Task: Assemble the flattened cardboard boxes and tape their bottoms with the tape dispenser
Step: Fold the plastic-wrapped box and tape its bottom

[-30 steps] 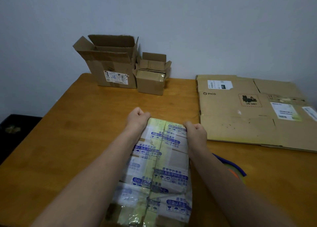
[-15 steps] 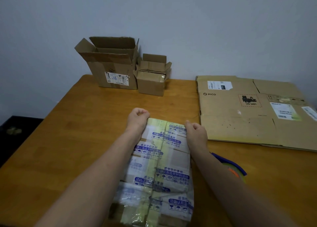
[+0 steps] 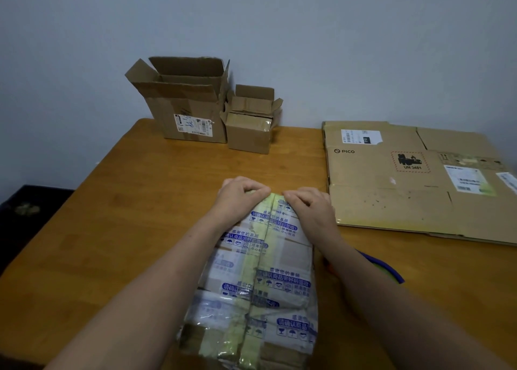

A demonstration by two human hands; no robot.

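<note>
Left hand [image 3: 240, 199] and right hand [image 3: 307, 207] grip the far edge of the box [image 3: 260, 271] side by side. From the grip the box runs back toward the person on the table [image 3: 126, 229]. Beyond the grip and leftward, a large open box [image 3: 190, 109] and a small open box [image 3: 251, 126] stand together at the table's far edge. Right of the grip lies flat cardboard [image 3: 391, 179] — nearer the person, partly under the right forearm, the tape dispenser [image 3: 389, 271].

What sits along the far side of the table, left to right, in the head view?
Large open box → small open box → flattened box.
</note>
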